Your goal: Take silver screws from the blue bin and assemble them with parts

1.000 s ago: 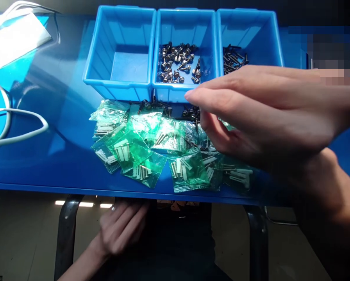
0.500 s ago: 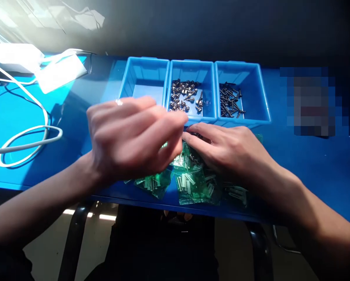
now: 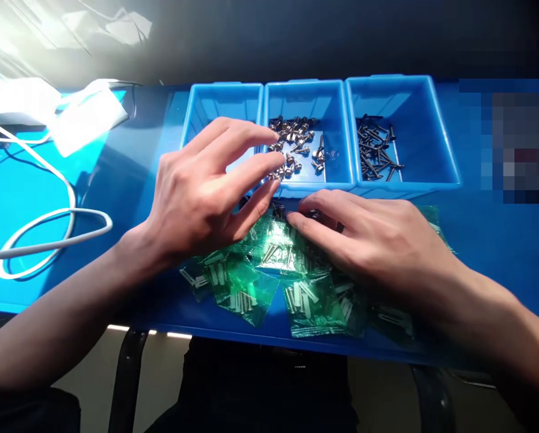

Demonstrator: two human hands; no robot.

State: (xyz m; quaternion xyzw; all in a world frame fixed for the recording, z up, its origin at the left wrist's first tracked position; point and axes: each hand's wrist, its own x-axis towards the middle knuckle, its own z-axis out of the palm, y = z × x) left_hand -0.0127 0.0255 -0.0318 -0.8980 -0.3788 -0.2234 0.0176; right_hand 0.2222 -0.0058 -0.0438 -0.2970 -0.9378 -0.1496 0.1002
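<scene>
Several small green plastic bags [image 3: 246, 288] with pale pins inside lie in a heap near the front edge of the blue table [image 3: 499, 246]. My left hand [image 3: 206, 186] hovers over the left of the heap, fingers spread and stretched towards the bins. My right hand [image 3: 378, 234] lies flat on the right of the heap, fingers extended, fingertips on a bag by some loose dark screws [image 3: 278, 210]. Neither hand grips anything that I can see.
Three blue bins stand behind the bags: the left bin [image 3: 215, 105] looks bare, the middle bin [image 3: 310, 102] holds silver screws, the right bin [image 3: 414, 114] holds black screws. A white cable [image 3: 48, 219] loops at the left, and white paper [image 3: 84, 117] lies at the back left.
My left hand came up from below the table onto the bags and then spread its fingers. My right hand dropped flat onto the heap. The camera view tilted up.
</scene>
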